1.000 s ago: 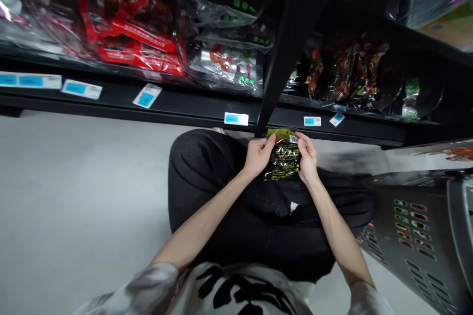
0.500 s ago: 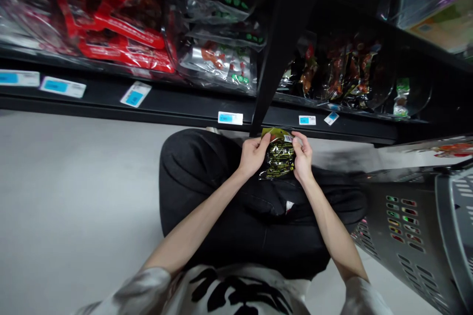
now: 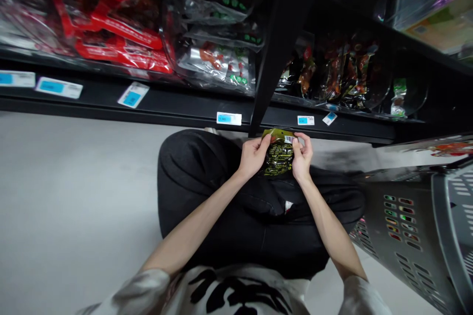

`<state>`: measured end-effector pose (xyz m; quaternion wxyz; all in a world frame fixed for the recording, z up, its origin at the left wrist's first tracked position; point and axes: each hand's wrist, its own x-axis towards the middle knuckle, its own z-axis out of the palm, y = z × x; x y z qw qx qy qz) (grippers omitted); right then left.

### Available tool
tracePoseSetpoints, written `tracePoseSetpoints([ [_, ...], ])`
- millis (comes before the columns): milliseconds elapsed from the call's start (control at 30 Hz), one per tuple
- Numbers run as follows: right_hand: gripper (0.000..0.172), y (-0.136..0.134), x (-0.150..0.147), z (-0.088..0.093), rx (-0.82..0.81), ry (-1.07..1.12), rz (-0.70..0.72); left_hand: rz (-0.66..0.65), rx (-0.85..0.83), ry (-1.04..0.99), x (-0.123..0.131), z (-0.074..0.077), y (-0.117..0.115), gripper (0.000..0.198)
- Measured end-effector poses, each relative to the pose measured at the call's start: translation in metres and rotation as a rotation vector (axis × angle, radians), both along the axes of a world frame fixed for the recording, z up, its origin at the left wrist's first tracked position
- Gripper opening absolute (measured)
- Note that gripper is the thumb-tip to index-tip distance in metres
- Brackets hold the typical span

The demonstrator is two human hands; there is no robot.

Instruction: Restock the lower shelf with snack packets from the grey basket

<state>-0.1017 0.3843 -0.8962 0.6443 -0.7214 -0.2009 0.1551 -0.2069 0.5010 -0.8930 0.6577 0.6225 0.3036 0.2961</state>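
A small dark snack packet [image 3: 279, 153] with yellow print, a green top and a white barcode sticker is held over my black-trousered lap. My left hand [image 3: 253, 155] grips its left edge, fingers closed. My right hand [image 3: 302, 159] pinches its right edge near the sticker. The packet sits just below the front lip of the black bottom shelf [image 3: 185, 108].
Red packets [image 3: 111, 34] and clear silver bags [image 3: 221, 61] fill the shelf's left bay; dark snack packets [image 3: 334, 76] fill the right bay beyond a black upright [image 3: 275, 49]. Blue price tags [image 3: 228, 118] line the shelf edge. A grey perforated basket [image 3: 414, 226] stands at my right. Pale floor lies left.
Both hands keep hold of the packet, which has been drawn slightly tighter between them. The view has shifted a little to the right.
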Motion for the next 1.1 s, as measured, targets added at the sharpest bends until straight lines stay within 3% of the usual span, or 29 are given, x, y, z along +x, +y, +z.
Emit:
tracePoseSetpoints([
  [167, 0.040, 0.000, 0.001, 0.000, -0.027, -0.008, -0.019, -0.014, -0.098, -0.026, 0.003, -0.004, -0.001, 0.048],
  [267, 0.043, 0.000, 0.002, -0.003, -0.010, 0.015, -0.069, -0.138, -0.215, -0.110, 0.006, -0.010, -0.003, 0.036],
  [333, 0.046, -0.001, 0.004, -0.006, 0.007, 0.030, -0.124, -0.239, -0.226, -0.106, 0.006, -0.017, -0.006, 0.047],
  [400, 0.048, -0.001, 0.006, -0.008, 0.024, 0.050, -0.174, -0.309, -0.210, -0.027, 0.005, -0.024, -0.008, 0.073],
  [467, 0.048, -0.002, 0.008, -0.009, 0.047, 0.086, -0.211, -0.348, -0.195, 0.056, 0.004, -0.029, -0.010, 0.099],
  [533, 0.050, -0.003, 0.009, -0.007, 0.085, 0.126, -0.251, -0.359, -0.104, 0.099, 0.002, -0.028, -0.012, 0.114],
  [633, 0.055, -0.004, 0.008, 0.002, 0.176, 0.193, -0.261, -0.371, 0.133, 0.082, -0.001, -0.020, -0.016, 0.114],
  [733, 0.063, -0.005, 0.002, 0.015, 0.264, 0.364, -0.048, -0.354, 0.182, 0.066, -0.002, -0.015, -0.019, 0.110],
  [800, 0.064, -0.004, -0.002, 0.021, 0.316, 0.509, 0.132, -0.316, 0.081, 0.008, 0.000, -0.016, -0.019, 0.100],
  [867, 0.060, -0.003, -0.002, 0.020, 0.353, 0.597, 0.217, -0.277, -0.106, -0.065, 0.003, -0.019, -0.017, 0.083],
  [967, 0.040, -0.002, 0.006, 0.009, 0.346, 0.578, 0.114, -0.219, -0.397, -0.102, 0.006, -0.021, -0.017, 0.064],
  [1033, 0.032, -0.003, 0.013, -0.001, 0.296, 0.546, 0.044, -0.222, -0.494, -0.122, 0.006, -0.020, -0.018, 0.056],
  [1100, 0.033, -0.005, 0.016, -0.005, 0.237, 0.557, 0.106, -0.249, -0.547, -0.165, 0.006, -0.017, -0.019, 0.049],
])
